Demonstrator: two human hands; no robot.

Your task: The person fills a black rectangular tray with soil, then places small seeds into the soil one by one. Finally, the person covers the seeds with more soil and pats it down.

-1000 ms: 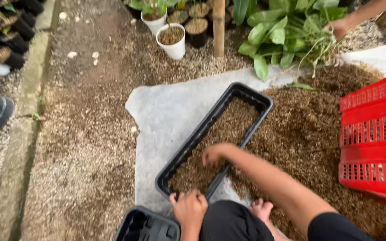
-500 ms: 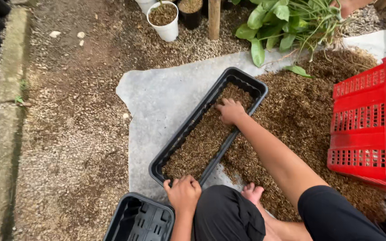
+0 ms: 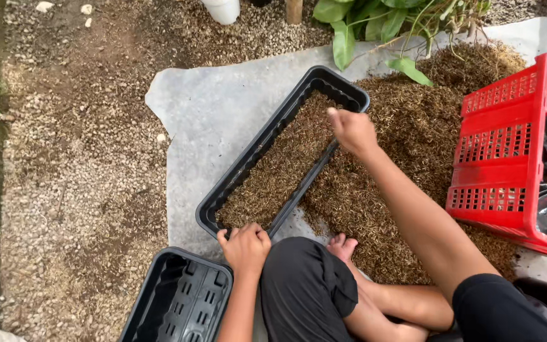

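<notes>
A long black rectangular planter tray (image 3: 256,149) lies slanted on a grey sheet, filled with brown husk-like growing medium (image 3: 280,174). My left hand (image 3: 245,247) grips the tray's near short rim. My right hand (image 3: 352,130) hovers over the tray's right long rim near its far end, fingers curled loosely; whether it holds a pinch of medium I cannot tell. A large heap of the same brown medium (image 3: 406,152) spreads to the right of the tray.
A second, empty black tray (image 3: 178,304) sits at the bottom left. A red plastic crate (image 3: 508,171) holding dark plastic bags stands at the right. Green leafy plants (image 3: 375,25) and a white pot (image 3: 223,9) line the far edge. Gravel ground lies to the left.
My right hand moved from the near end of the tray along the medium to the far end, then lifted over the right rim. The camera view shifted downward. The left hand stayed on the rim.
</notes>
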